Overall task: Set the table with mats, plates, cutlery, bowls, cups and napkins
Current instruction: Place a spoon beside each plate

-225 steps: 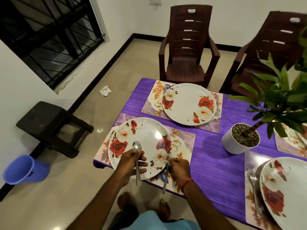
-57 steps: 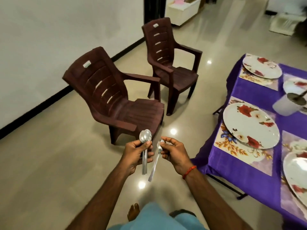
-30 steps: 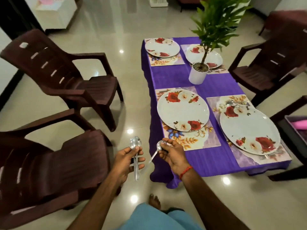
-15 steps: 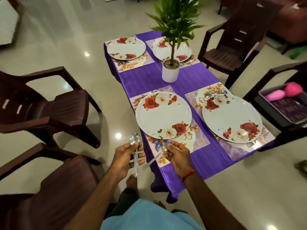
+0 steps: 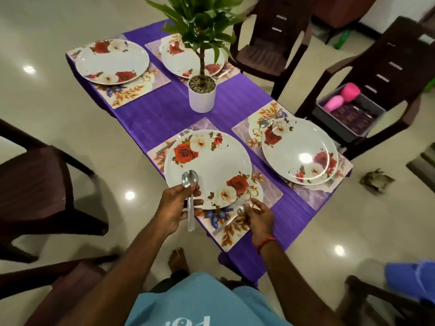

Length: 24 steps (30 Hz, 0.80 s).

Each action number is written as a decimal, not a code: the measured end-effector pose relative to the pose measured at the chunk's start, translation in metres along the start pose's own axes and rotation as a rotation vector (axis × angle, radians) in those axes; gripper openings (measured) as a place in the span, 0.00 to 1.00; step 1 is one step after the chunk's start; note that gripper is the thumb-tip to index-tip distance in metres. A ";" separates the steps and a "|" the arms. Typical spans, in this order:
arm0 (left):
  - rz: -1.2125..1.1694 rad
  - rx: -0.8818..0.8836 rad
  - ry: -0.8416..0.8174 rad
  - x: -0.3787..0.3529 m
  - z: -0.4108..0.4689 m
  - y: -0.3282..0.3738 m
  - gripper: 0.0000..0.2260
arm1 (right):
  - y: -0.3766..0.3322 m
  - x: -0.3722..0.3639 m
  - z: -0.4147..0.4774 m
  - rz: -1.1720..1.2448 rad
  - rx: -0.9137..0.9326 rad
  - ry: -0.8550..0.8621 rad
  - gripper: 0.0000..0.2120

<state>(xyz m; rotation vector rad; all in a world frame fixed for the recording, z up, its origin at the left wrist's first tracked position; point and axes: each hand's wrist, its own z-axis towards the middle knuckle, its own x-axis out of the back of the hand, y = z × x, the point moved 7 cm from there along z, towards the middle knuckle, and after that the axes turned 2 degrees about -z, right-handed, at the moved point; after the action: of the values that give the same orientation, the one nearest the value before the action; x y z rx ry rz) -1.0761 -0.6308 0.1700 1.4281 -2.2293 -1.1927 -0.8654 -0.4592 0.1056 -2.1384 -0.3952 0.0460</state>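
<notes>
Head view, the only view supplied: a table under a purple cloth (image 5: 164, 111) carries four floral mats, each with a floral plate on it, and a white potted plant (image 5: 202, 95) standing between the pairs. The left hand (image 5: 175, 208) has its fingers curled round the handle of an upright spoon (image 5: 189, 178), bowl uppermost, seen over the near edge of the near plate (image 5: 208, 168); whether more than one spoon is in that grip cannot be told. The right hand (image 5: 257, 218) pinches a second spoon (image 5: 226, 223) at its bowl end with thumb and fingertips, the remaining fingers loosely bent; the handle slants down and to the left over the front part of the near mat (image 5: 237, 231), just beside the plate's rim, and contact with the mat cannot be confirmed. A red thread (image 5: 266, 242) circles the right wrist. A fork (image 5: 173, 142) lies on the near mat at the plate's far-left side. The right-hand plate (image 5: 299, 151) has a laid spoon (image 5: 268, 120) at its far side and fork tines (image 5: 329, 182) showing at its near side. The far-left plate (image 5: 111, 61) sits on its mat; the far-right plate (image 5: 174, 55) is partly hidden by the plant. On a dark chair to the right rests a grey tray (image 5: 348, 128) holding pink items (image 5: 350, 90).
</notes>
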 end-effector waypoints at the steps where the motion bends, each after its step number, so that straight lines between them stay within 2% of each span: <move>1: 0.013 0.012 -0.013 0.002 0.004 0.002 0.10 | 0.000 0.000 0.002 -0.016 0.013 0.016 0.14; 9: 0.074 0.065 -0.090 0.011 0.026 0.008 0.11 | -0.006 -0.002 0.007 -0.234 0.127 0.116 0.12; 24: 0.131 0.071 -0.136 -0.009 0.021 0.019 0.11 | -0.003 -0.004 0.016 -0.398 0.228 0.079 0.06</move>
<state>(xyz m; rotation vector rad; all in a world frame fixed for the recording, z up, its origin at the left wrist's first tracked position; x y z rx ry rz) -1.0960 -0.6089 0.1727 1.2371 -2.4376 -1.2113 -0.8724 -0.4462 0.0987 -1.7995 -0.7252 -0.2102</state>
